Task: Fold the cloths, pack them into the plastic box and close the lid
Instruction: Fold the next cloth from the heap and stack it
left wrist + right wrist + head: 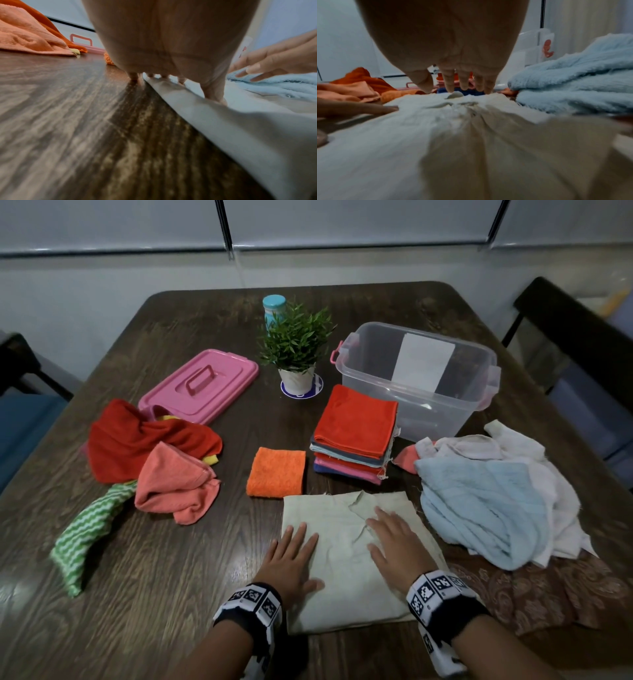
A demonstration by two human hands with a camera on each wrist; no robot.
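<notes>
A pale beige cloth (342, 573) lies flat on the table's near edge, with a wrinkle in its middle. My left hand (291, 556) presses flat on its left edge, fingers straight. My right hand (394, 539) presses flat on its right half, fingers spread. The clear plastic box (419, 378) stands open at the back right, holding one white cloth. Its pink lid (200, 386) lies at the back left. A stack of folded cloths (354, 433) topped by a red one sits in front of the box. In the right wrist view the beige cloth (436, 135) bunches under my fingers (448, 83).
A folded orange cloth (276, 471) lies beside the stack. Loose red, salmon and green-striped cloths (154, 460) pile at the left. A light blue towel (486, 505) and white cloths heap at the right over a brown patterned cloth (548, 590). A potted plant (296, 350) and a teal-capped bottle (274, 308) stand at the back.
</notes>
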